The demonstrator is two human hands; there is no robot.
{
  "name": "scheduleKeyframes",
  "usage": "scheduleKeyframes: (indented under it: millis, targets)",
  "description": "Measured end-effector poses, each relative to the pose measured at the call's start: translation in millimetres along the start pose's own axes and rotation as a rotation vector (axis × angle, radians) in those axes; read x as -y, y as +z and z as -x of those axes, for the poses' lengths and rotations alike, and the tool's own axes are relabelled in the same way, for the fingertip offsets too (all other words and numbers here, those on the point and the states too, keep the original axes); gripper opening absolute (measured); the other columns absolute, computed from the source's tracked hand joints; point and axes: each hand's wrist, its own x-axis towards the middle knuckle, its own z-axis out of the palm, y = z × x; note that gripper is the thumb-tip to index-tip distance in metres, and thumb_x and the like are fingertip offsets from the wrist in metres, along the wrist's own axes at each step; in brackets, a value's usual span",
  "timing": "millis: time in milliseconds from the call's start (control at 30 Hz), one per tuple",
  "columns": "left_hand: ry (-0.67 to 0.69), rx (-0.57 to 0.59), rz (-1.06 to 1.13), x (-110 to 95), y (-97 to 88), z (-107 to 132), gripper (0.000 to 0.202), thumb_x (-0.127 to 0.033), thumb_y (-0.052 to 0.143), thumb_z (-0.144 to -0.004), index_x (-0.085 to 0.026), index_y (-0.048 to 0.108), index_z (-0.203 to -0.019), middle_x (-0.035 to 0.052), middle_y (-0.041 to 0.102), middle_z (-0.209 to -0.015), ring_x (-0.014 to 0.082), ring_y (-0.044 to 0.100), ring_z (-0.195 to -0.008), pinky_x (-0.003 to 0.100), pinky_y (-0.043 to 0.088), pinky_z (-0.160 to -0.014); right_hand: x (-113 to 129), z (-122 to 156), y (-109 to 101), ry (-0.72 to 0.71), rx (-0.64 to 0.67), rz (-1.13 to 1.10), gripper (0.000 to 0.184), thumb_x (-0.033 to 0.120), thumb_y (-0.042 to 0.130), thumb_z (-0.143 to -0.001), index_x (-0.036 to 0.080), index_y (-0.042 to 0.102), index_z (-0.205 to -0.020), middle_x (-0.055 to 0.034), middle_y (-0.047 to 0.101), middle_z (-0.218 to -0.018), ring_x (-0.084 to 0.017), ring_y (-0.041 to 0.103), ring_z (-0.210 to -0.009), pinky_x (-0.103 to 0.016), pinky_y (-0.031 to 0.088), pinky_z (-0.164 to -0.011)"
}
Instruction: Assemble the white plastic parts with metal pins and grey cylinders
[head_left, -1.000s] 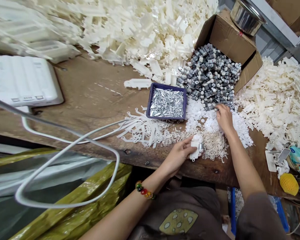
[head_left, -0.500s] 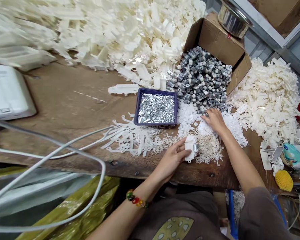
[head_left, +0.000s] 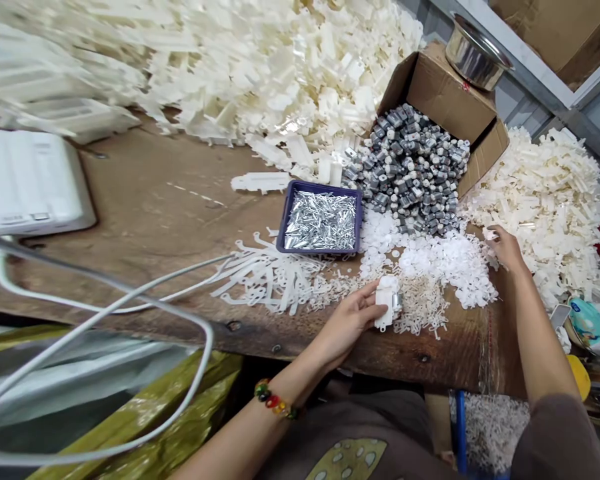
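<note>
The wooden tabletop point(head_left: 155, 200) runs across the view. A great heap of cream plastic parts point(head_left: 260, 73) lies beyond the blue plastic tray point(head_left: 283, 223), and a second cream heap point(head_left: 540, 207) lies well to the tray's right. Beyond and right of the tray, an open cardboard box point(head_left: 445, 93) carries a steel pot point(head_left: 475, 57) on its top. A mound of grey metal-and-white parts point(head_left: 410, 167) spills from the box to just beside the tray. Left of the tray sit a white plastic casing point(head_left: 30, 183) and a looping white cable point(head_left: 105, 303). In front of the tray lie flat white plastic strips point(head_left: 275, 280), and to the front right lie small white discs point(head_left: 430, 260). The tray itself is full of silver metal pins point(head_left: 321, 220).

In front of the tray, the left hand point(head_left: 347, 323) is closed around a white plastic part point(head_left: 386, 303) with a small metal piece at its right end. A beaded bracelet point(head_left: 275, 399) circles that wrist. Well right of the tray, the right hand point(head_left: 503, 248) is partly curled at the edge of the second cream heap; whether it has hold of anything, I cannot tell.
</note>
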Motion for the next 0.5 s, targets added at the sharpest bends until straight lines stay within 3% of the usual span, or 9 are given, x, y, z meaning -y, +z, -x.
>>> scheduleKeyframes:
  millis: [67,133,200,267,367,433,500]
  targets:
    - [-0.007,0.009,0.018,-0.3,1.7,-1.7,0.059,-0.013,0.068,-0.060,-0.012,0.055,-0.118,0.0053,0.071,-0.086,0.0157,0.064,-0.076,0.023,0.046,-0.069,6.1,22.6,-5.7,0.045,-0.009,-0.363,0.045,0.024,0.058,-0.076,0.016,0.054,-0.119,-0.0093,0.065,-0.094,-0.018,0.063,-0.079,-0.032,0.052,-0.071]
    - [-0.001,0.021,0.015,0.3,4.9,-3.6,0.057,-0.013,0.067,-0.061,-0.014,0.057,-0.117,0.0043,0.071,-0.082,0.0152,0.064,-0.075,0.023,0.046,-0.068,26.7,52.7,-4.1,0.002,0.082,-0.645,0.051,0.029,0.058,-0.078,0.020,0.047,-0.127,-0.0084,0.065,-0.099,-0.018,0.066,-0.079,-0.034,0.055,-0.069]
    - [0.022,0.019,0.000,0.8,8.5,-4.8,0.057,-0.013,0.067,-0.061,-0.013,0.057,-0.118,0.0039,0.071,-0.078,0.0148,0.063,-0.070,0.022,0.046,-0.064,59.8,86.7,5.1,-0.128,0.166,-0.711,0.048,0.028,0.057,-0.081,0.024,0.047,-0.127,-0.0078,0.065,-0.105,-0.018,0.067,-0.079,-0.035,0.057,-0.068]
    - [0.050,0.009,-0.019,0.3,10.9,-4.5,0.059,-0.013,0.067,-0.060,-0.011,0.057,-0.118,0.0041,0.070,-0.076,0.0142,0.062,-0.065,0.021,0.045,-0.060,96.8,119.3,18.8,-0.321,0.132,-0.578,0.040,0.022,0.054,-0.084,0.026,0.052,-0.123,-0.0066,0.065,-0.105,-0.018,0.066,-0.085,-0.035,0.059,-0.070]
    - [0.103,-0.010,-0.016,-2.3,11.2,-0.6,0.062,-0.013,0.066,-0.059,-0.010,0.056,-0.120,0.0046,0.071,-0.079,0.0142,0.061,-0.065,0.022,0.045,-0.062,139.2,155.2,40.3,-0.672,0.005,-0.285,0.041,0.009,0.044,-0.087,0.027,0.055,-0.122,-0.0088,0.060,-0.118,-0.020,0.057,-0.110,-0.038,0.053,-0.089]
    - [0.157,-0.036,-0.020,-3.4,9.4,3.3,0.064,-0.014,0.065,-0.059,-0.010,0.055,-0.122,0.0052,0.072,-0.084,0.0164,0.063,-0.071,0.025,0.047,-0.069,152.9,168.7,52.4,-0.812,-0.045,-0.111,0.045,0.004,0.042,-0.087,0.026,0.053,-0.124,-0.0102,0.056,-0.124,-0.022,0.050,-0.119,-0.039,0.049,-0.096]
    - [0.221,-0.064,-0.060,-2.2,6.4,6.9,0.066,-0.016,0.064,-0.059,-0.011,0.054,-0.124,0.0060,0.072,-0.091,0.0195,0.064,-0.079,0.029,0.048,-0.076,157.8,176.2,62.1,-0.861,-0.069,-0.008,0.047,0.003,0.044,-0.086,0.026,0.051,-0.126,-0.0111,0.054,-0.126,-0.023,0.048,-0.121,-0.040,0.048,-0.096]
